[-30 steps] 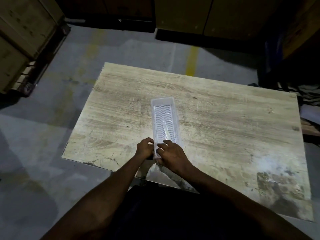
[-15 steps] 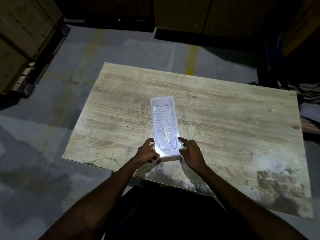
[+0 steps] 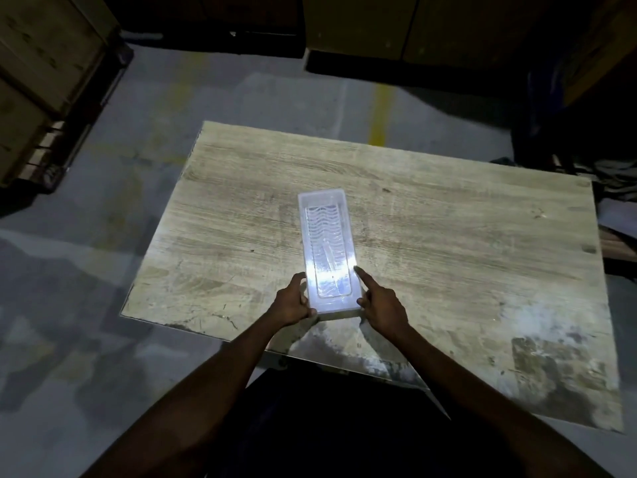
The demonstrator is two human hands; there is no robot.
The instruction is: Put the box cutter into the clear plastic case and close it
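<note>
A long clear plastic case (image 3: 325,232) with a wavy ribbed lid lies lengthwise on the worn wooden table (image 3: 431,243), its near end glaring white under a light. Through the lid a slim pale object, probably the box cutter (image 3: 326,251), shows faintly. My left hand (image 3: 292,301) grips the case's near left corner. My right hand (image 3: 381,305) rests against the near right side, index finger stretched along the case's edge, the other fingers loosely curled.
Wooden crates (image 3: 41,74) stand on the floor at the far left and dark cabinets (image 3: 413,25) at the back. Cluttered material (image 3: 617,188) lies past the table's right edge. A yellow line (image 3: 381,108) marks the concrete floor.
My right hand came off the top of the case's near end and moved to its right side. The lid now lies flat and the near end catches a bright glare.
</note>
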